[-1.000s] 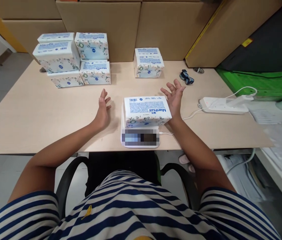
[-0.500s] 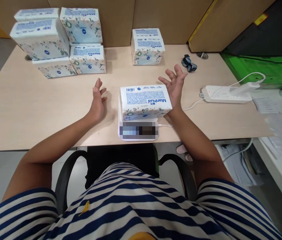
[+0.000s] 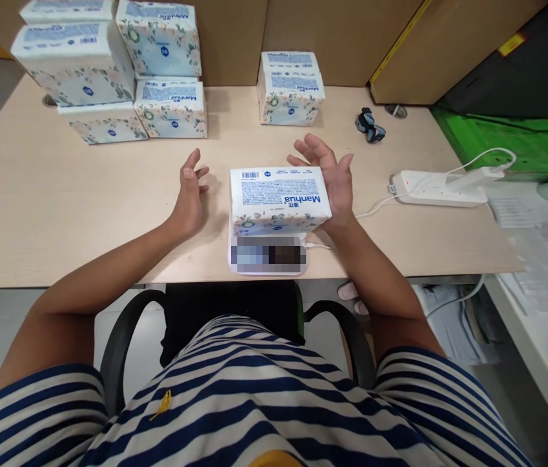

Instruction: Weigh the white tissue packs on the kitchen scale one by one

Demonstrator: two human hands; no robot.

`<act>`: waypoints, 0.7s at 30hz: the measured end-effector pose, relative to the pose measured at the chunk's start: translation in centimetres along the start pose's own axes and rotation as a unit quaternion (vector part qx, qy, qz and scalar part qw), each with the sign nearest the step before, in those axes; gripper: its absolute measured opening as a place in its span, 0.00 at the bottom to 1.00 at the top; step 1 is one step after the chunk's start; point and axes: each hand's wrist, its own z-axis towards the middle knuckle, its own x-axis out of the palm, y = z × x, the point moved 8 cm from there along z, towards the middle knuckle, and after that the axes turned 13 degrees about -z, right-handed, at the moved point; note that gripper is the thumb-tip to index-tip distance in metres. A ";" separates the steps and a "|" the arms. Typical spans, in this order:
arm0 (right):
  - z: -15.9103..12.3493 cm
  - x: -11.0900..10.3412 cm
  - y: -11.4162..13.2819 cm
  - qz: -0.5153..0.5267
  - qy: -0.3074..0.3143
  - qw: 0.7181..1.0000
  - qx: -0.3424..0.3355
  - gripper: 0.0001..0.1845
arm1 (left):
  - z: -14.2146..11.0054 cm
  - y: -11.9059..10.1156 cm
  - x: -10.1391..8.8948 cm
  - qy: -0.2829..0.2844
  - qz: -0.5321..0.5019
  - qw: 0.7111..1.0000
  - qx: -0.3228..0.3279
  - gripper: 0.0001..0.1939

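A white tissue pack [image 3: 278, 196] with blue "Manhua" lettering lies on a small white scale [image 3: 268, 272] near the table's front edge. The scale's front panel is blurred out. My right hand [image 3: 336, 185] is at the right end of the pack, palm towards it, with the fingers spread and reaching past its far corner. Whether the palm touches the wrapper I cannot tell. To the left, apart from the pack, my left hand [image 3: 190, 198] rests on its side with loosely curved fingers and nothing in it.
Several more tissue packs [image 3: 82, 71] are stacked at the back left, and others [image 3: 290, 97] stand at the back centre. A small dark, twisted object [image 3: 369, 125] lies to the right. Beyond it is a white power strip [image 3: 441, 188] with cables. Cardboard [image 3: 317, 39] closes off the back.
My right hand has moved left, its fingers now closer behind the far right corner of the pack. My left hand has hardly moved. The view has shifted slightly.
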 end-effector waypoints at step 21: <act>1.0 0.0 11.0 -0.314 0.236 0.876 -0.281 0.63 | -3.0 -2.9 1.2 0.161 0.215 0.930 0.252 0.58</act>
